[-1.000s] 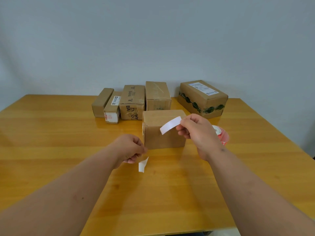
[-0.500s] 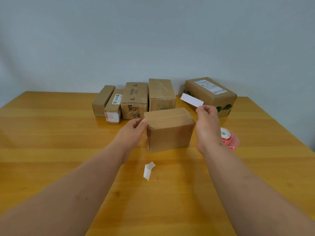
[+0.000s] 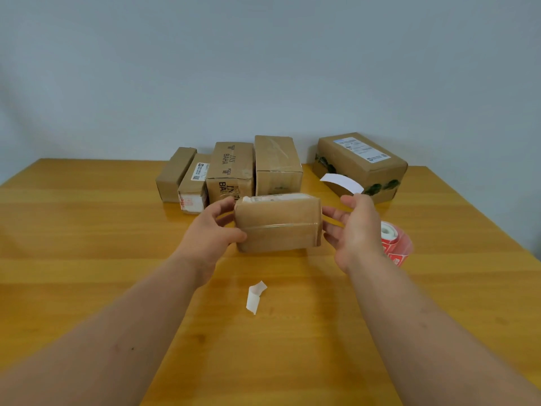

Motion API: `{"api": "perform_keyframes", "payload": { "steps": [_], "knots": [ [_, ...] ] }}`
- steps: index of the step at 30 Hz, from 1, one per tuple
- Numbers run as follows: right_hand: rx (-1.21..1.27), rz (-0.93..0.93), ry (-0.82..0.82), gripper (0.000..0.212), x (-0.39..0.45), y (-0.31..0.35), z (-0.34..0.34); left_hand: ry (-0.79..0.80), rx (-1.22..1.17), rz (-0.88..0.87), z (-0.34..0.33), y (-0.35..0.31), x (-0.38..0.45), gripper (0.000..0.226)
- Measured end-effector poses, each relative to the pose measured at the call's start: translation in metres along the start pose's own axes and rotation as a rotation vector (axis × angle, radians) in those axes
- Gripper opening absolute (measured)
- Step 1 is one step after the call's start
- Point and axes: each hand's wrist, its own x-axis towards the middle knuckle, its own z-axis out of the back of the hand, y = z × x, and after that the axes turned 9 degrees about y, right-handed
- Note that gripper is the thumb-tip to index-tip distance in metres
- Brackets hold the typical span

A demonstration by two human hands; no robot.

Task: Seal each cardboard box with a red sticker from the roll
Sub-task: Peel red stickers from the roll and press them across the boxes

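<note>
Box (image 3: 278, 224) now tipped (both hands holding).

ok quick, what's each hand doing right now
Left hand: grips the cardboard box.
Right hand: pinches a white strip, fingers beside the box.

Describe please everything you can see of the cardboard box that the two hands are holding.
The cardboard box is small, plain brown and worn, with rounded corners. A strip of clear tape runs along its facing side, and a pale label shows on its top edge. It is tipped toward the camera, near the table, in front of the row of other boxes. The left hand grips its left end; fingers of the right hand touch its right end. No red sticker shows on it.
</note>
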Motion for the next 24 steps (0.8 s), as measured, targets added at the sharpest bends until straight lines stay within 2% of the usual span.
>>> {"api": "perform_keyframes", "payload": {
  "steps": [12,17,20,24],
  "knots": [
    [-0.176,0.077,-0.006,0.037,-0.015,-0.002,-0.001,0.03,0.182,-0.005,-0.003,0.0,-0.015,0.072],
    [-0.329,0.161,-0.034,0.011,-0.013,-0.003,-0.005,0.066,0.299,-0.086,-0.009,-0.005,-0.014,0.066],
    [-0.411,0.268,-0.091,0.011,-0.015,-0.002,-0.007,0.101,0.294,-0.089,-0.014,-0.007,-0.009,0.058],
    [-0.512,0.521,-0.135,0.011,-0.02,0.009,-0.01,0.054,0.288,-0.048,-0.013,-0.015,0.003,0.056]
  ]
}}
